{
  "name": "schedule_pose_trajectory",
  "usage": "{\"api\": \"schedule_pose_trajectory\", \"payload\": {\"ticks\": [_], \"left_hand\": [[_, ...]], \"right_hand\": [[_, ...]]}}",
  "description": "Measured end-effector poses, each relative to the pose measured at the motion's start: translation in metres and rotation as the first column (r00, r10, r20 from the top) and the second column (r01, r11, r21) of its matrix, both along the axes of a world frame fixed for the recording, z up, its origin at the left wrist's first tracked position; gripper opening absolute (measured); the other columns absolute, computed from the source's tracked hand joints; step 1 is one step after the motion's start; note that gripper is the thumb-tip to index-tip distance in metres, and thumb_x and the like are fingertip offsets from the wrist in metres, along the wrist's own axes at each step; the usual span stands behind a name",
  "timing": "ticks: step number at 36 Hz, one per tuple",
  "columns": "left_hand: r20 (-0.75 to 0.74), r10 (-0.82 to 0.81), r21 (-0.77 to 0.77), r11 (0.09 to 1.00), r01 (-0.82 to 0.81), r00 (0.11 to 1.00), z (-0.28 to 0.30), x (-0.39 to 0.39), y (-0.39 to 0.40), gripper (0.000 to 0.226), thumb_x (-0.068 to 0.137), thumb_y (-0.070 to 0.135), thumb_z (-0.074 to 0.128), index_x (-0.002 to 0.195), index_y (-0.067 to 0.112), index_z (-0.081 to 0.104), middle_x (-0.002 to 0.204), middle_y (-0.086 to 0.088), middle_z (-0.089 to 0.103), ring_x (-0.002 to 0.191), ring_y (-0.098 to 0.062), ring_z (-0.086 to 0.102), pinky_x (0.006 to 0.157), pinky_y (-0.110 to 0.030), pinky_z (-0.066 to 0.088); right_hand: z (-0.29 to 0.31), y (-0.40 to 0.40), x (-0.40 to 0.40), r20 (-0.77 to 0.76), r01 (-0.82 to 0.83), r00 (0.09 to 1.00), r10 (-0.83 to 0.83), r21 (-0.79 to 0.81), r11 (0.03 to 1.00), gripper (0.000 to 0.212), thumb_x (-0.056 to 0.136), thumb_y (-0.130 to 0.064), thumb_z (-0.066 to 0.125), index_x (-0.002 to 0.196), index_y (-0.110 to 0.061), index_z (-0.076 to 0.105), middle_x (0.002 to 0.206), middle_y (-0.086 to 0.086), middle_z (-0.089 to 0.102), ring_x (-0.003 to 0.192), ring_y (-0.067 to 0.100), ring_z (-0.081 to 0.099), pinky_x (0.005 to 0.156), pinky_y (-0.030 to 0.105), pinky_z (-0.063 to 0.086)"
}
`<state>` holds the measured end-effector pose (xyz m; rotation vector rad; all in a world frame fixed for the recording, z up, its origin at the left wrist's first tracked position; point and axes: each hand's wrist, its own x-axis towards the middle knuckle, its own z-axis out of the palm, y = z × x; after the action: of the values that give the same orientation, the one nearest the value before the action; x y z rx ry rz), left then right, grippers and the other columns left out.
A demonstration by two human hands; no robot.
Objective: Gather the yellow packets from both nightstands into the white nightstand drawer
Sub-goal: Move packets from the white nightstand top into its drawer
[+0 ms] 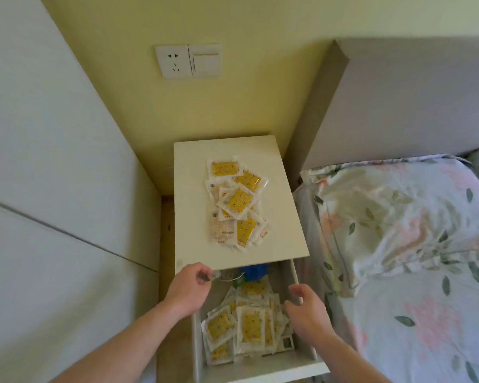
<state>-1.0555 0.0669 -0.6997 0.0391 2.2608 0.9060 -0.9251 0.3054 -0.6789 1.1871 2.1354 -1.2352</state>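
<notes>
Packets (237, 205) heap on one nightstand (191, 217); more fill its drawer (260, 369).

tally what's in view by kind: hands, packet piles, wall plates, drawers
hands: 2 (left, right)
packet piles: 2 (one on the nightstand top, one in the drawer); single packets overlap too much to count
wall plates: 2 (socket, switch)
open drawers: 1
total: 7
</notes>
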Motion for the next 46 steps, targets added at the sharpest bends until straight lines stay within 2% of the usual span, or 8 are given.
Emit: {"api": "schedule_pose_trajectory", "payload": {"ticks": [2, 4, 9, 15, 19, 24, 30, 46], "left_hand": [[0.013, 0.02, 0.013, 1.0, -0.02, 1.0, -0.001, -0.013, 0.002, 0.017, 0.097, 0.018, 0.059, 0.107, 0.031, 0.061, 0.1, 0.003, 0.067, 0.078, -0.011, 0.065, 0.075, -0.029, 0.057], [0.005, 0.012, 0.009, 1.0, -0.012, 1.0, -0.005, -0.028, 0.004, 0.021, 0.096, 0.017, 0.06, 0.112, 0.031, 0.06, 0.105, 0.003, 0.063, 0.086, -0.011, 0.064, 0.075, -0.026, 0.056], [-0.052, -0.017, -0.029, 0.999, 0.015, 0.999, -0.014, -0.056, 0.016, 0.024, 0.095, 0.017, 0.063, 0.115, 0.03, 0.059, 0.122, 0.007, 0.051, 0.093, -0.008, 0.059, 0.065, -0.014, 0.046], [-0.093, -0.006, -0.076, 0.997, -0.001, 0.996, -0.021, -0.086, 0.035, 0.027, 0.093, 0.019, 0.063, 0.118, 0.028, 0.055, 0.13, 0.004, 0.048, 0.092, -0.009, 0.058, 0.06, -0.014, 0.04], [-0.128, 0.002, -0.088, 0.996, -0.014, 0.992, -0.019, -0.106, 0.051, 0.034, 0.091, 0.026, 0.068, 0.123, 0.027, 0.055, 0.135, 0.004, 0.048, 0.096, -0.013, 0.059, 0.072, -0.02, 0.045], [-0.17, 0.005, -0.12, 0.992, -0.026, 0.985, -0.014, -0.136, 0.073, 0.042, 0.088, 0.031, 0.069, 0.127, 0.025, 0.054, 0.131, 0.004, 0.045, 0.081, -0.014, 0.063, 0.061, -0.024, 0.046], [-0.209, 0.002, -0.166, 0.985, -0.037, 0.978, -0.016, -0.16, 0.098, 0.059, 0.084, 0.044, 0.072, 0.133, 0.023, 0.05, 0.135, 0.001, 0.044, 0.105, -0.02, 0.061, 0.084, -0.034, 0.052], [-0.188, 0.087, -0.259, 0.956, -0.135, 0.978, -0.039, -0.176, 0.118, 0.065, 0.085, 0.05, 0.071, 0.137, 0.021, 0.048, 0.132, -0.001, 0.051, 0.115, -0.024, 0.06, 0.086, -0.036, 0.05]], "right_hand": [[-0.001, 0.001, -0.014, -0.018, -0.012, 1.0, 0.012, 0.016, 1.0, 0.043, 0.093, -0.021, 0.059, 0.135, -0.027, 0.052, 0.136, -0.006, 0.054, 0.108, 0.016, 0.063, 0.089, 0.034, 0.057], [-0.005, 0.002, -0.029, -0.031, -0.005, 0.999, 0.005, 0.018, 1.0, 0.042, 0.093, -0.02, 0.06, 0.134, -0.027, 0.052, 0.136, -0.006, 0.054, 0.113, 0.015, 0.061, 0.098, 0.039, 0.054], [-0.012, 0.005, -0.059, -0.091, -0.022, 0.996, 0.024, 0.028, 0.999, 0.044, 0.094, -0.019, 0.06, 0.136, -0.024, 0.052, 0.129, -0.008, 0.055, 0.109, 0.01, 0.057, 0.091, 0.029, 0.05], [-0.022, 0.016, -0.088, -0.121, -0.058, 0.99, 0.065, 0.061, 0.996, 0.04, 0.094, -0.021, 0.061, 0.133, -0.026, 0.052, 0.127, -0.009, 0.055, 0.104, 0.01, 0.06, 0.09, 0.03, 0.055], [-0.026, 0.025, -0.105, -0.122, -0.071, 0.989, 0.082, 0.088, 0.994, 0.038, 0.095, -0.024, 0.061, 0.132, -0.028, 0.052, 0.128, -0.011, 0.054, 0.102, 0.009, 0.062, 0.088, 0.027, 0.053], [-0.031, 0.035, -0.128, -0.136, -0.094, 0.985, 0.109, 0.106, 0.99, 0.039, 0.094, -0.027, 0.063, 0.132, -0.029, 0.052, 0.127, -0.012, 0.054, 0.106, 0.012, 0.061, 0.088, 0.027, 0.053], [-0.038, 0.04, -0.155, -0.147, -0.094, 0.983, 0.112, 0.126, 0.988, 0.043, 0.093, -0.03, 0.066, 0.133, -0.028, 0.052, 0.13, -0.01, 0.055, 0.106, 0.014, 0.062, 0.076, 0.022, 0.05], [-0.066, 0.027, -0.189, -0.124, -0.12, 0.983, 0.136, 0.133, 0.984, 0.064, 0.088, -0.045, 0.07, 0.144, -0.028, 0.044, 0.138, -0.006, 0.05, 0.097, 0.008, 0.053, 0.081, 0.026, 0.055]]}}
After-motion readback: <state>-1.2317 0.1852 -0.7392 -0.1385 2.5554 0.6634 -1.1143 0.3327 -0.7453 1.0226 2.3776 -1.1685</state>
